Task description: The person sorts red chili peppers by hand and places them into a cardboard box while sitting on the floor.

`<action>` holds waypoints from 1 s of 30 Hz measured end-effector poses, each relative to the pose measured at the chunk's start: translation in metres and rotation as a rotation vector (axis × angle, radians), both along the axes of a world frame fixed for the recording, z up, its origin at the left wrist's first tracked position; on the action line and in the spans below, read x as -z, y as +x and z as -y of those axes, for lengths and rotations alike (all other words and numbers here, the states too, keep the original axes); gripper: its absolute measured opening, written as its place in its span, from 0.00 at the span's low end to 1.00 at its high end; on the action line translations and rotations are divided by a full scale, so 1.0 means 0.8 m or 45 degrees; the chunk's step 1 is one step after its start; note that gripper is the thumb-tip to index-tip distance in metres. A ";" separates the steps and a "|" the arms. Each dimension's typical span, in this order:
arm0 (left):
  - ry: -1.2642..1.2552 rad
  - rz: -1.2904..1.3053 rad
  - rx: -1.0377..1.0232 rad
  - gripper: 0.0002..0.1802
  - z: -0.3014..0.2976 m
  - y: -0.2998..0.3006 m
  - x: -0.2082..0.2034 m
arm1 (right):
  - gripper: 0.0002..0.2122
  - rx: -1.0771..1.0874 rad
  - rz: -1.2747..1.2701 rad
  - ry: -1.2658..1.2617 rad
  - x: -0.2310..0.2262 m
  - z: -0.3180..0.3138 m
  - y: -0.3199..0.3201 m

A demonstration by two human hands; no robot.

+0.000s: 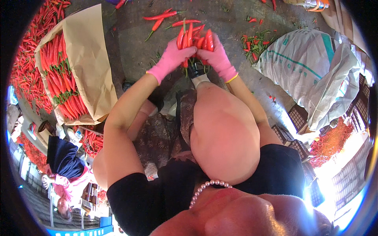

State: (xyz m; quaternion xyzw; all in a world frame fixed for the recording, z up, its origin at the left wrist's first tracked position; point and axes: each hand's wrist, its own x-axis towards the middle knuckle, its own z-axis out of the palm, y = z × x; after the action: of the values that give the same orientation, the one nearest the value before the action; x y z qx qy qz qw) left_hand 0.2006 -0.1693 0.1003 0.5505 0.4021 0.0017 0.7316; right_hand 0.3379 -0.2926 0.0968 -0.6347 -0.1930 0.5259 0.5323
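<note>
Both hands wear pink gloves with yellow cuffs and meet in front of me, above a dark shoe [195,70]. My left hand [171,59] is closed around a bunch of long red chillies [190,37], tips pointing away from me. Close against it, my right hand [218,61] grips more red chillies [209,39]. Green stems poke out beneath the hands. Just beyond them, a few loose red chillies [161,16] with green stalks lie on the grey floor [130,43]. The fingers partly hide how the two bunches are divided.
At left stands a box lined with brown paper [88,59], filled with rows of chillies [63,78]. Behind it spreads a large chilli heap [29,59]. To the right are chilli scraps [254,45] and a white woven sack [295,59]. Another person [73,177] is at lower left.
</note>
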 end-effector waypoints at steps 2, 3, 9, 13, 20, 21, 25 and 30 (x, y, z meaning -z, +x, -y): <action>0.169 -0.126 0.249 0.24 -0.018 0.011 0.013 | 0.26 0.425 -0.398 0.135 0.023 -0.004 -0.014; 0.299 -0.174 0.363 0.24 -0.025 0.022 0.021 | 0.22 0.474 -0.553 0.169 0.031 -0.012 -0.014; 0.305 -0.269 0.352 0.29 -0.057 0.055 0.062 | 0.17 0.390 -1.083 -0.151 0.085 -0.042 0.011; 0.404 -0.285 0.391 0.35 -0.073 0.058 0.031 | 0.17 0.418 -1.103 -0.018 0.082 -0.055 0.008; 0.576 -0.311 -0.054 0.41 -0.061 0.030 0.054 | 0.13 0.179 -0.663 -0.020 0.082 -0.095 0.011; 0.369 -0.116 -0.254 0.38 -0.051 0.018 0.059 | 0.11 -0.014 -0.465 -0.020 0.080 -0.102 0.023; -0.251 0.398 -1.225 0.24 -0.071 0.001 0.050 | 0.10 -0.726 0.037 -0.308 0.013 -0.219 0.026; -0.313 0.463 -1.269 0.28 -0.087 -0.017 0.064 | 0.15 -0.824 0.378 -0.166 0.042 -0.243 0.005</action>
State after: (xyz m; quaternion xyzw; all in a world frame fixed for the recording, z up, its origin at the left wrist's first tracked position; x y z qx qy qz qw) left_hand 0.1872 -0.0997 0.0490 0.1942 0.4785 0.3967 0.7590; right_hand 0.3423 -0.0982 0.0633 -0.6428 -0.4252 0.5804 0.2628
